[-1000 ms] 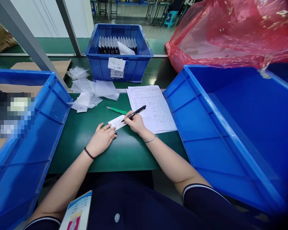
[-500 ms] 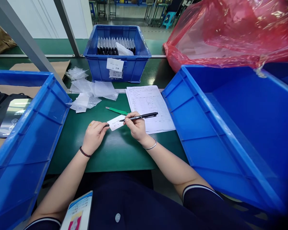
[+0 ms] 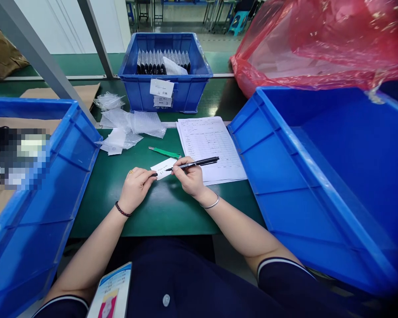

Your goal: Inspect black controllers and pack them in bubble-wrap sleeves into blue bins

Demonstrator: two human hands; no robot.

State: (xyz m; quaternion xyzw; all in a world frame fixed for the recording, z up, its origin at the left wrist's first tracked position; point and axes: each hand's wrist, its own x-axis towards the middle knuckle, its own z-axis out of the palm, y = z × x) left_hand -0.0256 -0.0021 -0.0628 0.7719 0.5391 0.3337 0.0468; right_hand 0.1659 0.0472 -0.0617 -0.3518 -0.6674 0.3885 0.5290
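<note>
My right hand (image 3: 189, 176) is closed around a black pen (image 3: 199, 162), its tip on a small white card (image 3: 163, 168) that bears handwriting. My left hand (image 3: 136, 187) pinches a small black pen cap (image 3: 154, 175) at the card's left edge. Just behind the card lies a green cutter (image 3: 164, 153). Printed sheets (image 3: 215, 148) lie behind and to the right of my right hand, on the green table (image 3: 172, 212).
A blue bin (image 3: 166, 88) with a row of packed bags stands at the back. Large blue bins stand left (image 3: 58, 176) and right (image 3: 278, 176). Clear plastic bags (image 3: 147, 123) lie at the back left. A red plastic bag (image 3: 305, 53) bulges at the back right.
The whole view has shifted slightly, so most things appear a little further right. Both hands keep their grips, and the pen tip has moved slightly over the card.
</note>
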